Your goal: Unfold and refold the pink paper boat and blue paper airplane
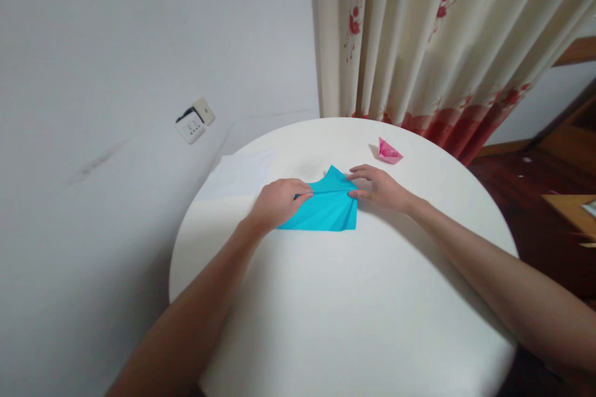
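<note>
Against the wall left of the table (354,322): a white socket plate (194,121), tilted, hard plastic. On the table's far left edge, a flat white sheet (242,173), smooth and pale, just left of the blue paper (326,208).

Left hand (278,201) lying palm down on the blue paper's left side, fingers curled loosely, tips pressed onto a fold near the middle. No pinch visible; more a flat press than a grip.

Blue paper near the middle of the table: thin, matte, partly folded, with a small peak at its far edge and fanned creases toward the near right corner.

Right hand (379,189) half open at the paper's right edge, fingertips touching the fold line, thumb below.

Beyond the right hand, well apart from the blue paper: a small pink folded paper boat (388,152), pointed.

Table round, white, smooth.
</note>
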Motion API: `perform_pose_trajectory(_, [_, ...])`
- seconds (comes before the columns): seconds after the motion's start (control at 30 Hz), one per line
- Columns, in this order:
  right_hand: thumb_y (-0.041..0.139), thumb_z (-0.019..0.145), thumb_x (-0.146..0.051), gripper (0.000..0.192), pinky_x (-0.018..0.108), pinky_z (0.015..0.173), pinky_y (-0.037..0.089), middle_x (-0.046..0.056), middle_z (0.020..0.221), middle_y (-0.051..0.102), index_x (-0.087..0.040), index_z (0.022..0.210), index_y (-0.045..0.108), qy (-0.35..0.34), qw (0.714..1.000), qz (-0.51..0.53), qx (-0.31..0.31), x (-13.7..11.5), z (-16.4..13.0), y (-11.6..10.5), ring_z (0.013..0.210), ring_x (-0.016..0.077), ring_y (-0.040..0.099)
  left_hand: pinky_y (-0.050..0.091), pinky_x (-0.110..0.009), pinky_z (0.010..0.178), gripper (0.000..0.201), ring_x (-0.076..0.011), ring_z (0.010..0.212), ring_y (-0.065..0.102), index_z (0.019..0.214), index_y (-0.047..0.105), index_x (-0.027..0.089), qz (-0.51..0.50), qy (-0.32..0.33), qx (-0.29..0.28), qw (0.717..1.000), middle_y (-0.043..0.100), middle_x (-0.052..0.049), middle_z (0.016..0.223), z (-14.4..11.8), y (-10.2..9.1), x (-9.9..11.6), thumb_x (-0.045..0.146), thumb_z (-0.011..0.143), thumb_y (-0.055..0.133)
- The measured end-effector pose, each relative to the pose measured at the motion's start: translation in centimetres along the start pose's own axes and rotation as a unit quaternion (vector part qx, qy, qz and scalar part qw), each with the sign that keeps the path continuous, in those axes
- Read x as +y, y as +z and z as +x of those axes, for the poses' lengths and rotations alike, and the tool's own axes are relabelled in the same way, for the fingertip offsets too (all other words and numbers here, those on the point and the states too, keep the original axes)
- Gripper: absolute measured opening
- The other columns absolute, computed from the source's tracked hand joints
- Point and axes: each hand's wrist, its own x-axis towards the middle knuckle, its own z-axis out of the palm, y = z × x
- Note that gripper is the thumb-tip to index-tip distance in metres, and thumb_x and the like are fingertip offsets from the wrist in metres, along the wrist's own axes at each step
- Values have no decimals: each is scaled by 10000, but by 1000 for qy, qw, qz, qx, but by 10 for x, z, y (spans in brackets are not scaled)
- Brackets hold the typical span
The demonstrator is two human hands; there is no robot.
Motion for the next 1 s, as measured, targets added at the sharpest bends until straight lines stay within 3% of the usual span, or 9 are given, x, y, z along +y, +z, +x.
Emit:
perform_pose_trajectory(0.07, [740, 823, -390, 401, 404, 839, 560, 150, 1171, 707, -166, 1154, 710, 83, 993, 65, 61, -1, 2, 1, 972, 259, 687, 512, -343, 980, 315, -212, 1125, 671, 1062, 773, 302, 7, -7, 30, 999, 745, 23, 1176, 1, -1, -1, 396, 990, 480])
perform_pose_trajectory(0.17, [730, 831, -416, 410, 333, 685, 557, 100, 868, 749, -132, 1125, 695, 166, 964, 191, 77, -5, 4, 3, 728, 190, 674, 498, -362, 1011, 318, -215, 1155, 651, 1070, 773, 299, 19, -13, 64, 998, 728, 18, 1217, 1, 2, 1, 388, 999, 477])
perform_pose_trajectory(0.27, [776, 781, -412, 384, 290, 644, 533, 51, 735, 723, -133, 1035, 710, 183, 941, 269, 98, -13, 5, 5, 659, 154, 637, 502, -371, 1008, 310, -219, 1152, 642, 1074, 775, 286, 36, 4, 80, 996, 716, 6, 1235, 1, 5, 4, 372, 1002, 485])
perform_pose_trajectory(0.43, [827, 701, -385, 370, 275, 619, 508, 29, 669, 700, -134, 951, 719, 209, 921, 298, 141, -21, 5, 4, 636, 145, 624, 497, -400, 1005, 291, -243, 1158, 627, 1061, 781, 259, 74, 33, 91, 993, 705, -31, 1248, 1, 2, 2, 353, 997, 513])
perform_pose_trajectory(0.63, [840, 669, -419, 446, 293, 676, 513, 6, 695, 703, -164, 1005, 695, 199, 902, 357, 141, -29, 3, -2, 679, 147, 645, 482, -441, 999, 245, -273, 1144, 619, 1027, 788, 251, 93, 13, 124, 988, 700, -39, 1254, 0, -4, -1, 305, 971, 555])
perform_pose_trajectory(0.77, [854, 635, -439, 457, 333, 730, 531, 5, 716, 718, -185, 972, 681, 165, 892, 384, 173, -34, 3, -4, 686, 155, 652, 472, -439, 1005, 235, -269, 1144, 616, 1001, 792, 258, 81, -1, 161, 984, 705, -40, 1236, 0, -7, 0, 298, 961, 564])
perform_pose_trajectory(1.0, [815, 681, -478, 380, 396, 769, 559, 11, 722, 703, -205, 928, 720, 111, 910, 342, 205, -38, 4, -7, 711, 187, 659, 484, -417, 1006, 222, -238, 1100, 637, 944, 789, 258, 24, -25, 211, 977, 732, -25, 1158, -1, -11, 5, 287, 948, 569])
